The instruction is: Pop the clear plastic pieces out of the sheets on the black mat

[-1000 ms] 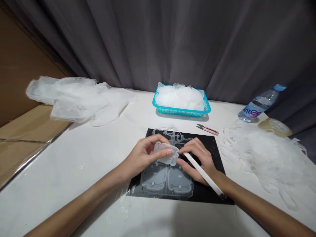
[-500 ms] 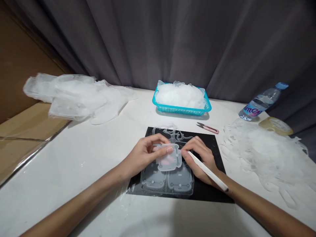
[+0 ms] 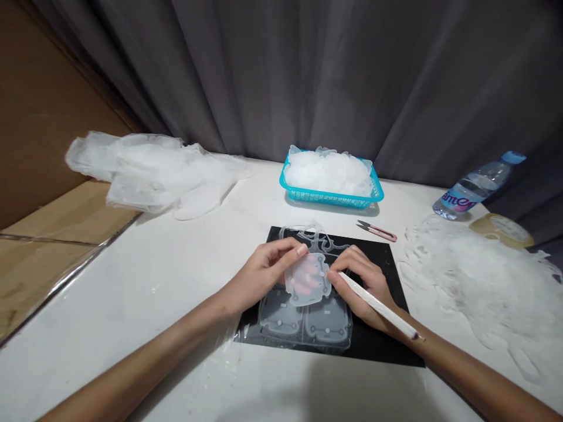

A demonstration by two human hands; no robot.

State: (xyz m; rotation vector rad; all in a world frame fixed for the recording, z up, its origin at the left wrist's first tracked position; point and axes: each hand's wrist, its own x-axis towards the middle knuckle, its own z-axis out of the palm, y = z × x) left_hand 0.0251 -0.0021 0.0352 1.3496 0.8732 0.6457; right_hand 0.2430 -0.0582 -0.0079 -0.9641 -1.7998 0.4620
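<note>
The cloudy plastic piece (image 3: 309,286), near the centre of the frame, has swung round over the last second: it was tilted with the left thumb lying across its face, and now that face is turned more squarely to the camera, with the thumb back at its upper left corner. For the work in hand, this leaves most of the face and its right edge uncovered, the edge lying right at the other fingertips.

The left hand (image 3: 269,268) is partly closed, pinching the piece between thumb and fingers; some fingers show through from behind. The right hand (image 3: 363,288) is curled round a white stick (image 3: 377,306), gripped close to its upper left end, which sits beside the piece's right edge; whether it touches cannot be told. Below both hands, a black mat (image 3: 385,346) on the desk (image 3: 176,275) carries more clear plastic parts (image 3: 281,315), lower centre.
</note>
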